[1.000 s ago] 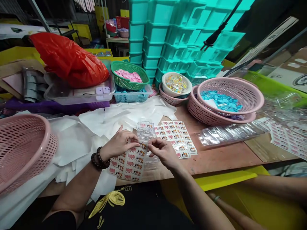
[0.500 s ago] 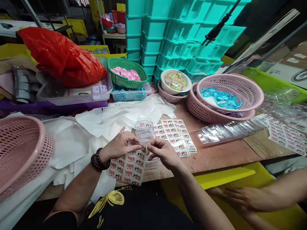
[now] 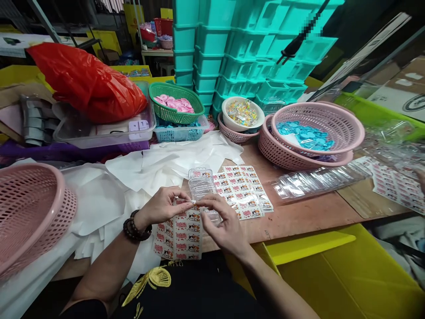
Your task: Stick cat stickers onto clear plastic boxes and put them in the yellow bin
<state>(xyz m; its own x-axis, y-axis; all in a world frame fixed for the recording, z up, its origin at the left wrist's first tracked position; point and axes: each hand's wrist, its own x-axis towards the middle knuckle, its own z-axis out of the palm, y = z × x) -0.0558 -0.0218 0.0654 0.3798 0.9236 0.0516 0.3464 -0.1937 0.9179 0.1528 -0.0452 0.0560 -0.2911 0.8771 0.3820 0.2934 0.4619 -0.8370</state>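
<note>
My left hand (image 3: 166, 204), with a dark beaded bracelet at the wrist, pinches the top edge of a sticker sheet (image 3: 181, 237) printed with cats and pink lettering. The sheet hangs below it at the table's front edge. My right hand (image 3: 224, 221) is close on the right, its forefinger reaching to the sheet's top corner beside the left fingertips, its thumb lower and apart. Just behind the hands lies a stack of clear plastic packs (image 3: 201, 179). More sticker sheets (image 3: 244, 190) lie to the right of the packs.
White backing papers (image 3: 159, 159) spread over the left. A pink basket (image 3: 63, 199) stands at the near left. Stacked pink baskets (image 3: 348, 133) hold blue pieces at the right, with a row of clear packs (image 3: 312, 181) before them. A yellow box (image 3: 355, 270) is below the table.
My right hand's thumb and forefinger have spread apart, and the held sheet hangs straighter. The other person's hands have left the area above the yellow box.
</note>
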